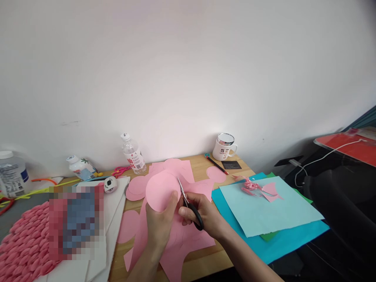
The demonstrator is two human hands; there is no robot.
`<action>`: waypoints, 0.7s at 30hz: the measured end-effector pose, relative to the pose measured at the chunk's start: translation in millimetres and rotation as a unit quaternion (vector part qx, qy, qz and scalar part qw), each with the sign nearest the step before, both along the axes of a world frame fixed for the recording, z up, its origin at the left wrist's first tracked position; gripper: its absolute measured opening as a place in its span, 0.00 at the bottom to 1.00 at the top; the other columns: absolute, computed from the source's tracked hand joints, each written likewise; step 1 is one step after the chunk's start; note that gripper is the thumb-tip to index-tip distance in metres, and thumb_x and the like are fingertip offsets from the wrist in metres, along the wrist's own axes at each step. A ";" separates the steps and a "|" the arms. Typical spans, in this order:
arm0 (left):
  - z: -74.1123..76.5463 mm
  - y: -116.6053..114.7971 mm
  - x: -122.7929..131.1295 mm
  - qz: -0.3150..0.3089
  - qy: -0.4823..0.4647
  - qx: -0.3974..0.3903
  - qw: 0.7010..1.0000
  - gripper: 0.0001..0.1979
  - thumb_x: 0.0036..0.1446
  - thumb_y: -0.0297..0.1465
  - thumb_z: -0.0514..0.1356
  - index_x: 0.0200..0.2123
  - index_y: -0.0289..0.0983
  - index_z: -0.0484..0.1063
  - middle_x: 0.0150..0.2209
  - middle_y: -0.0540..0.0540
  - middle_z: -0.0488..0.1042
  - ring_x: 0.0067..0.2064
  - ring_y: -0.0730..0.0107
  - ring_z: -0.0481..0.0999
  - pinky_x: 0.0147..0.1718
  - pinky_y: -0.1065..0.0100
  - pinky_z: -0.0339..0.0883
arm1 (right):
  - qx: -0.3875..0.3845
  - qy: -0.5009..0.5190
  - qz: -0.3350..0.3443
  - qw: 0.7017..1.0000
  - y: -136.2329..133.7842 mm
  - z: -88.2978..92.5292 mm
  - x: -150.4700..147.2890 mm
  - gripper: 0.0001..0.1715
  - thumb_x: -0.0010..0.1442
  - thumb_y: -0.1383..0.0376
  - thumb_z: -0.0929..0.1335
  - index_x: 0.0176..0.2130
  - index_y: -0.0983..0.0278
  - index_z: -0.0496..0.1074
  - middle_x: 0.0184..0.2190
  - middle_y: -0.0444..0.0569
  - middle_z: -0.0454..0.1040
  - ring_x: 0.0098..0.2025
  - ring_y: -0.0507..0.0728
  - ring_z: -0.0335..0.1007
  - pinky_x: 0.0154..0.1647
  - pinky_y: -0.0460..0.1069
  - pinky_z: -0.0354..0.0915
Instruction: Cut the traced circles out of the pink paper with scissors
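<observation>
My left hand (161,219) holds a round pink paper piece (161,190) up, its thumb on the lower right of the disc. My right hand (199,211) is closed on black-handled scissors (182,188), whose blades point up and to the left at the disc's right edge. Beneath both hands, cut pink paper sheets (188,239) overlap on the wooden table (202,264). More pink circles (136,187) lie to the left of the held disc, and another circle (216,174) rests behind my right hand.
A clear bottle (134,156) and a white mug (225,148) stand near the wall. Beside the mug are a dark pencil (216,163) and a black card (231,165). Pink scraps (252,187) lie on light blue paper (273,215) at right. A pink braided item (26,239) is at left.
</observation>
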State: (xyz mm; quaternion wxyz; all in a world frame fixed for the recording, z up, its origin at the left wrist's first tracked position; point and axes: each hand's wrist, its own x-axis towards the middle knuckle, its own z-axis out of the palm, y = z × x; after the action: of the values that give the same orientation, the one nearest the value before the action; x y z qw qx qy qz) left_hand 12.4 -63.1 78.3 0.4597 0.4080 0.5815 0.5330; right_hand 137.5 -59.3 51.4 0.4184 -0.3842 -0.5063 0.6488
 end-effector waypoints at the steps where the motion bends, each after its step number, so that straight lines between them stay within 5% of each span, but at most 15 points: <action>1: -1.2 0.0 -0.3 0.006 0.001 0.003 1.000 0.12 0.45 0.39 0.64 0.20 0.36 0.71 0.17 0.50 0.70 0.20 0.69 0.70 0.18 0.70 0.66 | -0.001 -0.002 -0.001 1.000 0.0 0.5 -0.2 0.24 0.46 0.49 0.75 0.25 0.64 0.65 0.16 0.40 0.62 0.22 0.52 0.64 0.24 0.46 0.59; 11: -7.0 -0.8 0.3 0.138 0.013 0.050 0.989 0.11 0.47 0.39 0.64 0.27 0.35 0.74 0.26 0.47 0.77 0.29 0.65 0.75 0.25 0.71 0.69 | -0.018 0.027 -0.006 0.999 -4.1 1.1 -6.9 0.25 0.46 0.50 0.75 0.24 0.65 0.64 0.15 0.39 0.62 0.21 0.51 0.63 0.23 0.46 0.57; 18: -4.2 -7.9 8.3 0.025 0.002 0.025 0.999 0.18 0.45 0.42 0.63 0.13 0.37 0.69 0.10 0.50 0.66 0.14 0.69 0.66 0.12 0.70 0.60 | -0.023 0.075 -0.017 0.997 -4.5 -0.9 -13.3 0.22 0.50 0.51 0.73 0.26 0.66 0.66 0.18 0.41 0.65 0.22 0.50 0.62 0.27 0.47 0.59; 21: -2.4 -4.5 10.7 0.051 -0.020 -0.024 0.998 0.20 0.44 0.44 0.64 0.13 0.36 0.68 0.09 0.51 0.64 0.11 0.71 0.64 0.09 0.70 0.58 | -0.014 0.056 0.008 0.998 -3.6 -3.1 -12.9 0.23 0.49 0.51 0.74 0.25 0.66 0.65 0.17 0.43 0.66 0.22 0.51 0.61 0.26 0.48 0.57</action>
State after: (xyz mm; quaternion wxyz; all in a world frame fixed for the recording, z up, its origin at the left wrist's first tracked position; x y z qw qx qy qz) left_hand 23.1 -67.6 75.9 0.4532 0.3561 0.6049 0.5495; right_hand 124.7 -62.9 48.2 0.4357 -0.3493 -0.4756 0.6797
